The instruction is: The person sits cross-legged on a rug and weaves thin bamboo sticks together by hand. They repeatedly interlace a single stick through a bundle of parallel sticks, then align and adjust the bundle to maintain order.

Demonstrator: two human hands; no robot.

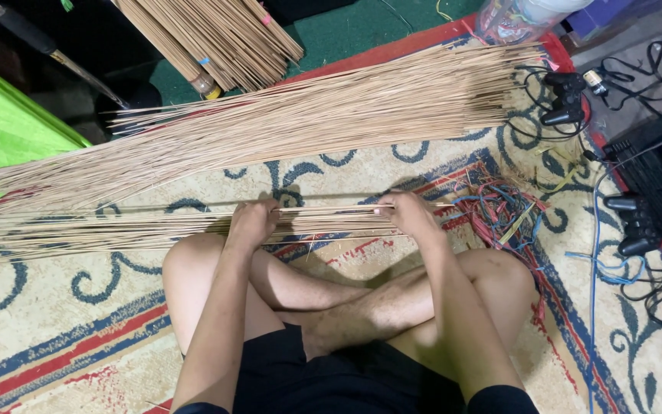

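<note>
Tan thin stick point(331, 208) pinched between left hand point(253, 221) and right hand point(406, 213) fingers, seemingly above stick pile point(116, 226) on patterned rug point(55, 307).

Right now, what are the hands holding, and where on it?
Both hands grip a few thin tan sticks lifted off the pile. The left hand pinches them partway along; the right hand pinches them close to their right ends.

A single head-worn camera looks steeply down from above the seated person's crossed legs point(346, 307), close in. It faces forward over the patterned carpet point(78, 337), taking in both forearms and the floor just ahead up to the far carpet edge.
</note>
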